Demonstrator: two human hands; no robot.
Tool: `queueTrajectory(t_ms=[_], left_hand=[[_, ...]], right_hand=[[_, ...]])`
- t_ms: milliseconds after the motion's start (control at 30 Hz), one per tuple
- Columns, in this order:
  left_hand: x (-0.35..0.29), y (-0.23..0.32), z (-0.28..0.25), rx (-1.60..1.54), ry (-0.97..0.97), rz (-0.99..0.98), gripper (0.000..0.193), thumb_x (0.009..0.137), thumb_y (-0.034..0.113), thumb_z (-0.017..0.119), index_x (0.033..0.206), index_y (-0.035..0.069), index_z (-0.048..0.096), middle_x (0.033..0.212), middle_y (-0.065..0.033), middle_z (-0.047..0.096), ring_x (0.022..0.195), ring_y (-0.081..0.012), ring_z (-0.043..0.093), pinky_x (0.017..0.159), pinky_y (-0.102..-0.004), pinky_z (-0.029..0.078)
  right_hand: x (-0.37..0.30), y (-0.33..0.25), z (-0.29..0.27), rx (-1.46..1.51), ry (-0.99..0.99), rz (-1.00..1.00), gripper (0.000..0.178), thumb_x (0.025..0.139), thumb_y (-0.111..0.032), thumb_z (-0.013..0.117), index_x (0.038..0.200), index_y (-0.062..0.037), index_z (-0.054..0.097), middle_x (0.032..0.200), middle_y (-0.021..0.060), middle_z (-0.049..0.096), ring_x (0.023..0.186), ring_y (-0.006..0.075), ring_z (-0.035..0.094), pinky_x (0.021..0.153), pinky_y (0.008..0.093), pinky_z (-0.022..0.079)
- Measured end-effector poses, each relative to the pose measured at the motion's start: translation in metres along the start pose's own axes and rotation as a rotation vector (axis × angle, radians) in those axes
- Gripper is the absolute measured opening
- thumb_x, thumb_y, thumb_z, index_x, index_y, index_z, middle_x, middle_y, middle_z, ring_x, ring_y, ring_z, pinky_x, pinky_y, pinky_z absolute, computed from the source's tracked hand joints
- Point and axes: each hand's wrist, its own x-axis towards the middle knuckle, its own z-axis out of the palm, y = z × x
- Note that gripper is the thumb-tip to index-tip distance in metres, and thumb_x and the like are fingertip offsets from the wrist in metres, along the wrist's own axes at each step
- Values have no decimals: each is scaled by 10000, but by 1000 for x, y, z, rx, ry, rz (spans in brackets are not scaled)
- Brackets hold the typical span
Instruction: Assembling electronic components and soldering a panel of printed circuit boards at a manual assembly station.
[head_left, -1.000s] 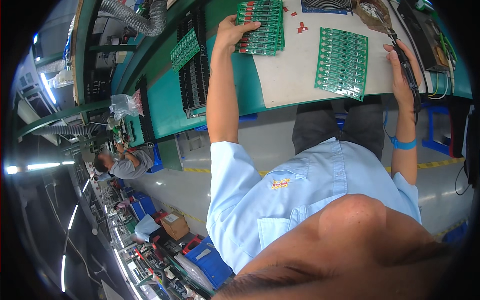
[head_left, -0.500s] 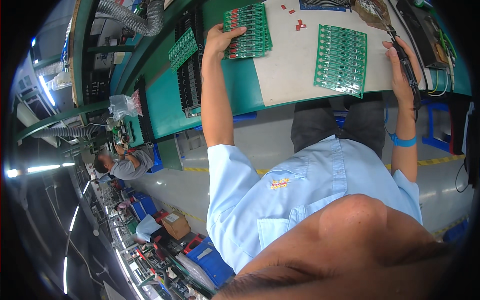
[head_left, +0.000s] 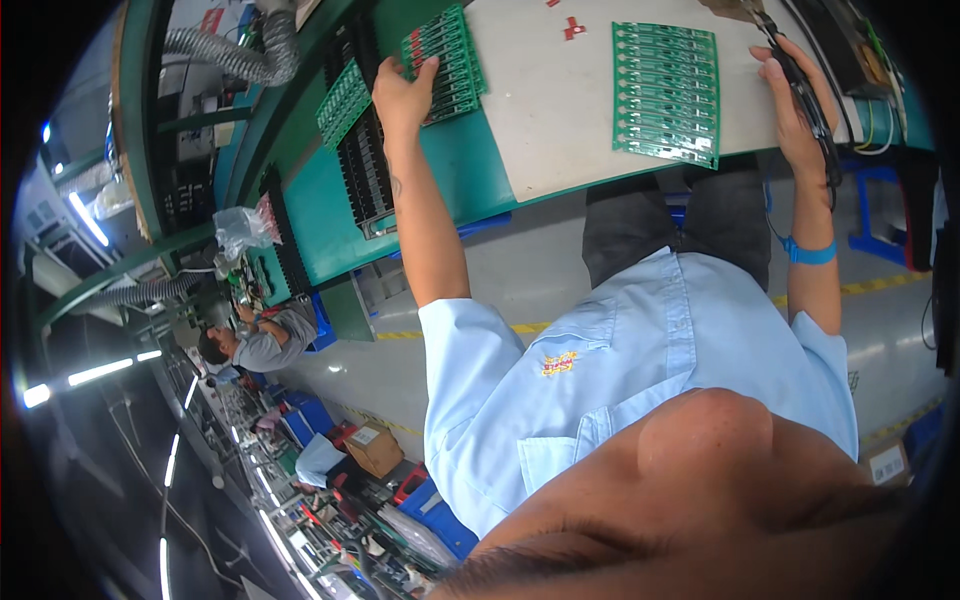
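Note:
My left hand [head_left: 403, 98] grips the left edge of a small stack of green circuit boards [head_left: 452, 62], with red parts along that edge. The thumb lies on top and the fingertips are partly hidden. In my right hand [head_left: 795, 125] is a soldering iron [head_left: 800, 85] with a black handle, its tip end pointing away at the upper edge of the view. Between my hands, one green circuit board panel [head_left: 665, 95] lies flat on the white mat [head_left: 550, 135]. A few small red pieces [head_left: 572, 28] rest on the mat beyond it.
Left of the stack stands a black slotted rack [head_left: 365, 185] with another green board [head_left: 343, 105] at it. A dark box-shaped unit [head_left: 835, 45] and cables are at the right. A blue strap [head_left: 810, 252] circles my right wrist. A co-worker [head_left: 265, 338] sits farther left.
My left hand and the board stack have moved left, toward the slotted rack. The right hand still holds the soldering iron. The whole view has shifted slightly.

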Motion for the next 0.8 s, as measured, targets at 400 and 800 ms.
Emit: queueTrajectory(t_ms=[400, 800], left_hand=[[-142, 160, 59, -175, -200, 549, 496, 816, 384, 803, 1040, -22, 627, 1046, -172, 598, 993, -327, 531, 933, -436, 400], [-151, 179, 58, -863, -526, 84, 433, 832, 80, 816, 1124, -28, 516, 1023, -171, 658, 879, -239, 662, 763, -301, 549]], right_hand=[[-8, 24, -3, 261, 142, 133, 396, 944, -27, 667, 1324, 19, 567, 1113, 137, 694, 912, 177, 676, 787, 261, 540], [-4, 4, -25, -63, 12, -13, 320, 986, -107, 667, 1290, -17, 627, 1071, 105, 773, 914, 139, 709, 875, 249, 551]])
